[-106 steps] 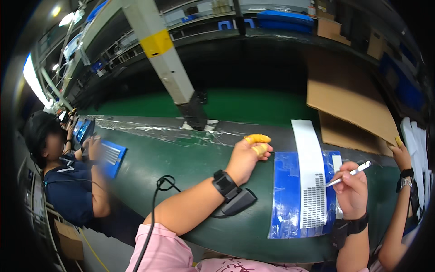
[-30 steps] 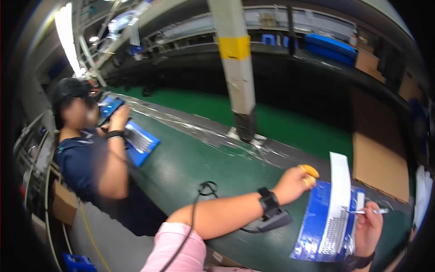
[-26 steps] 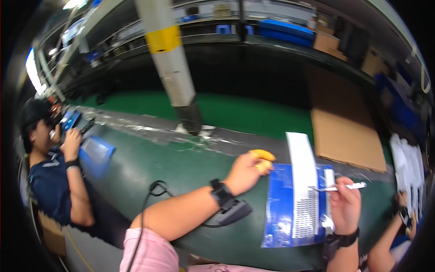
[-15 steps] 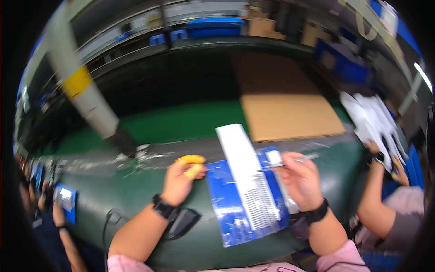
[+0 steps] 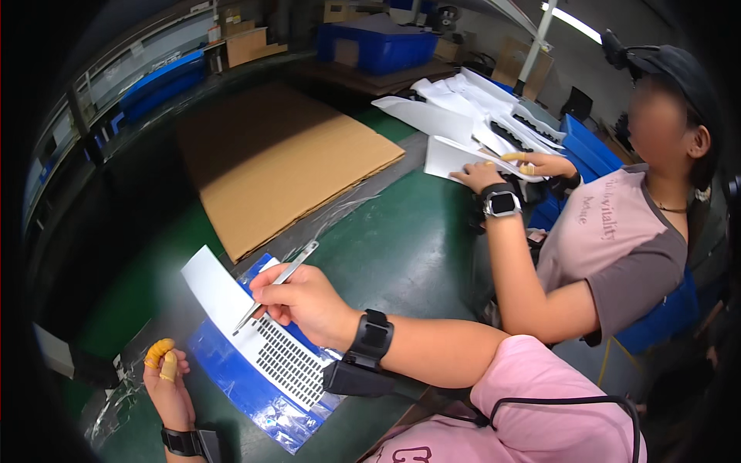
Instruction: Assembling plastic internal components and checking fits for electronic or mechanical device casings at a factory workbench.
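My right hand (image 5: 305, 299) is closed around metal tweezers (image 5: 298, 261), held like a pen. Their tips point down at the white sheet (image 5: 208, 284), beside the first rows of small black pieces (image 5: 289, 359) set on it. Beneath that long strip lies a shiny blue plastic sheet (image 5: 220, 361) on the table. My left hand (image 5: 170, 382) is to the left of the blue plastic, fingers curled, with yellow covers on thumb and forefinger. Anything pinched between them is too small to make out.
A large cardboard sheet (image 5: 309, 170) lies farther back on the green table (image 5: 386, 224). At right a co-worker (image 5: 610, 224) handles white sheets (image 5: 463, 119). A blue bin (image 5: 378, 48) stands behind, and a black cable (image 5: 571, 400) runs over my pink sleeve.
My view has swung to the right, bringing the co-worker into sight. The tweezers in my right hand now point down at the white sheet; my left hand stays beside the blue plastic.
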Motion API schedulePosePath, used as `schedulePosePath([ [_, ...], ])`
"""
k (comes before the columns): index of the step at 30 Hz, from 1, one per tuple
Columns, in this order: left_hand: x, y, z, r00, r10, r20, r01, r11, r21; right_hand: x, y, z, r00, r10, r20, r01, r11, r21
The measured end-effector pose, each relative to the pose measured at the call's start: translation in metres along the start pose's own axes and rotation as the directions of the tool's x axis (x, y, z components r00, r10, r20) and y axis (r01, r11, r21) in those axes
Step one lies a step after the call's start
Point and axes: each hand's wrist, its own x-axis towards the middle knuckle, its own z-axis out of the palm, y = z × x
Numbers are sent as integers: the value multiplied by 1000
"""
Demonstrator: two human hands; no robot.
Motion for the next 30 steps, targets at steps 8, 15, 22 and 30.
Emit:
schedulePosePath([
  [8,-2,9,12,998,-61,28,62,998,-22,-16,-10,1,999,-19,-27,19,1000,-10],
  [15,-2,8,7,994,-89,71,93,994,-51,-15,-11,13,998,-41,-41,38,997,-70],
  [22,0,3,-3,996,-71,49,74,995,-65,-2,7,8,999,-45,-9,45,997,-59],
  [30,-3,10,0,997,-49,60,54,995,-89,-8,9,8,1000,-30,-3,30,995,-93],
])
